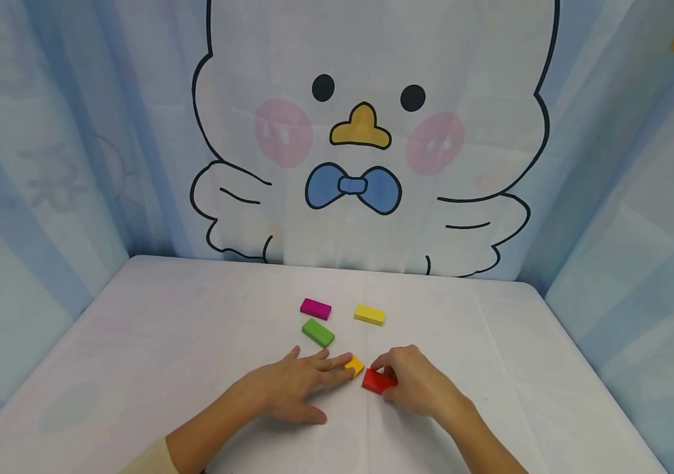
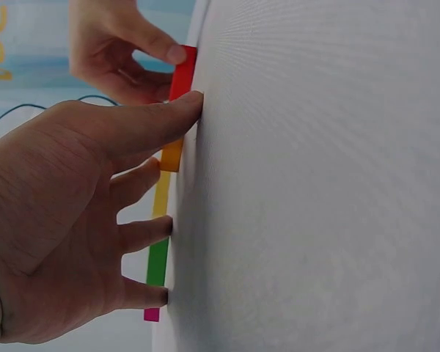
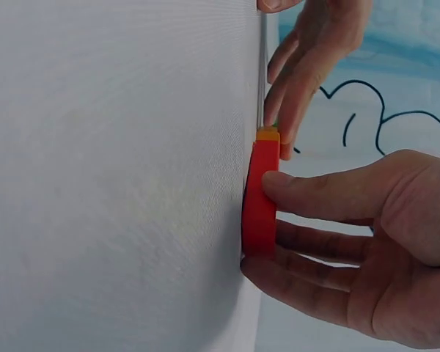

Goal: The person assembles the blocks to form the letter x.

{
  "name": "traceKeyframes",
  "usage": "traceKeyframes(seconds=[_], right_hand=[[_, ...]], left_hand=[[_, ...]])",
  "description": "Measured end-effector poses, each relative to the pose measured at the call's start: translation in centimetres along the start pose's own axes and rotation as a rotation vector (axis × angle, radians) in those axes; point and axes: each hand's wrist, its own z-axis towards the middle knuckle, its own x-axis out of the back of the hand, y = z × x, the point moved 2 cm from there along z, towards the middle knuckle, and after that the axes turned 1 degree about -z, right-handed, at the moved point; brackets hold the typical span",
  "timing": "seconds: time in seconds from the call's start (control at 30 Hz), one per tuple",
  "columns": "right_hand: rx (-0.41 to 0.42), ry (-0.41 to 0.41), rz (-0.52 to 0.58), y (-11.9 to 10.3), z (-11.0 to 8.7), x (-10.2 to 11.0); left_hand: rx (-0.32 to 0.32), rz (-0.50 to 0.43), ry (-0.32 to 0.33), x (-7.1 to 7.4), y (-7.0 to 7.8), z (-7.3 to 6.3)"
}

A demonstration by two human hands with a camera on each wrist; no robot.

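Note:
My right hand [image 1: 418, 382] pinches a red block [image 1: 375, 381] between thumb and fingers, low over the white tabletop. In the right wrist view the thumb presses one face of the red block [image 3: 259, 209], and one end of it looks slightly raised from the table. My left hand [image 1: 297, 390] lies with spread, mostly straight fingers, its fingertips resting on an orange block [image 1: 357, 367] just left of the red one. Part of the orange block is hidden under those fingers. Beyond the left hand lies a green block [image 1: 318, 333].
Farther back on the table [image 1: 467, 329] lie a magenta block [image 1: 316, 309] and a yellow block [image 1: 369, 315]. A light curtain [image 1: 361, 237] with a cartoon bird print stands behind the table's far edge, and blue-white fabric hangs at both sides.

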Motion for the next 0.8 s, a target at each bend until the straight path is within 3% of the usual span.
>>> traceKeyframes(seconds=[0.23,0.53,0.8], right_hand=[[0.056,0.006,0.025,0.2,-0.3,0.4],[0.287,-0.052,0.081,1.1,-0.6,1.3],[0.343,-0.079,0.096,1.7,-0.5,1.2]], left_hand=[[-0.006,0.017,0.002,0.0,0.0,0.0],[-0.008,0.008,0.002,0.0,0.0,0.0],[-0.019,0.009,0.007,-0.1,0.0,-0.1]])
